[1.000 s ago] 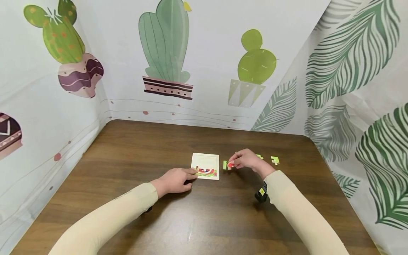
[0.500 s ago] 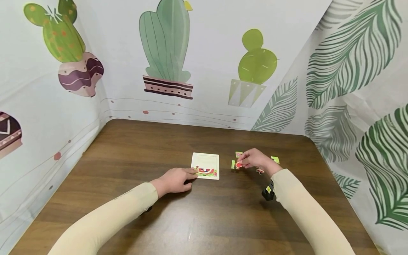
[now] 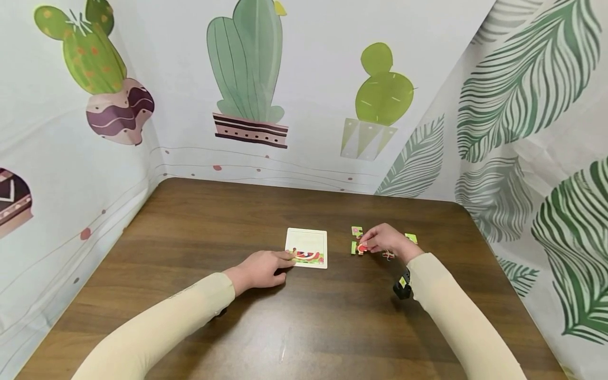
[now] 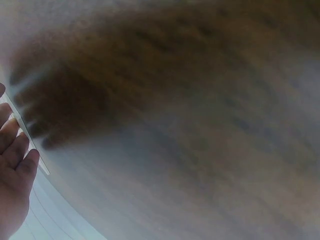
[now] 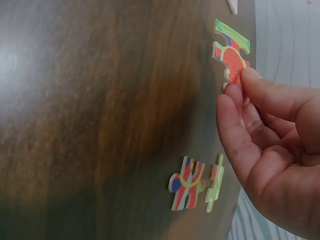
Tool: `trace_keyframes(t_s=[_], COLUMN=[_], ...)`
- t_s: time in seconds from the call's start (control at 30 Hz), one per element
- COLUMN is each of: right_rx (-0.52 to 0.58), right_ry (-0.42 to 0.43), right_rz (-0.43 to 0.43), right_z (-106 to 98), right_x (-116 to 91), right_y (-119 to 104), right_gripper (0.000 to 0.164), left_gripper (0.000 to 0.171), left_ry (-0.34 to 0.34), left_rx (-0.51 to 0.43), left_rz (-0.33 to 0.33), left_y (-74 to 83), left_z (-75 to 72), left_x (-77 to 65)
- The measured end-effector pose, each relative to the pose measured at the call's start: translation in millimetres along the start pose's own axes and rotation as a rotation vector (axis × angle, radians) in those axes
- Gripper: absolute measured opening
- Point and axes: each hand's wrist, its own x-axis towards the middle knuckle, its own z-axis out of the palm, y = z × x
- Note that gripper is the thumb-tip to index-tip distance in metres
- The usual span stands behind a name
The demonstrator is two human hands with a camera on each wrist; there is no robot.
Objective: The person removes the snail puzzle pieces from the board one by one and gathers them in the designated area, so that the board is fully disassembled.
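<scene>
My right hand [image 3: 388, 238] pinches a green and red jigsaw puzzle piece [image 5: 232, 56] between thumb and fingers, a short way right of the white puzzle tray [image 3: 306, 233]. Along the tray's near edge lies a strip of fitted red, white and green puzzle pieces [image 3: 311, 256]. My left hand [image 3: 262, 269] rests at the tray's lower left corner, fingers extended over its edge. In the left wrist view, that hand [image 4: 15, 175] shows only at the left margin, and the fitted pieces are out of sight there.
Around the right hand lie loose pieces: a green one with a pink flower [image 3: 357, 230], a green one [image 3: 411, 238] and a striped red one [image 5: 187, 184]. The brown table [image 3: 228, 211] meets a patterned cloth backdrop [image 3: 313, 79] at the back.
My right hand has moved right, away from the tray, with the puzzle piece still pinched. The flower piece and the striped piece have come into view. My left hand has stayed put.
</scene>
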Motion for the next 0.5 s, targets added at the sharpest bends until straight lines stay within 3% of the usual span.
trace_keyframes(t_s=[0.5], right_rx=[-0.052], right_ry=[0.026], right_rz=[0.027], right_z=[-1.3], right_x=[9.5], right_y=[11.9], right_gripper=[0.021], left_gripper=[0.043], left_ry=[0.003], left_rx=[-0.003], left_rz=[0.0], left_y=[-0.1], left_z=[-0.5], left_x=[-0.8])
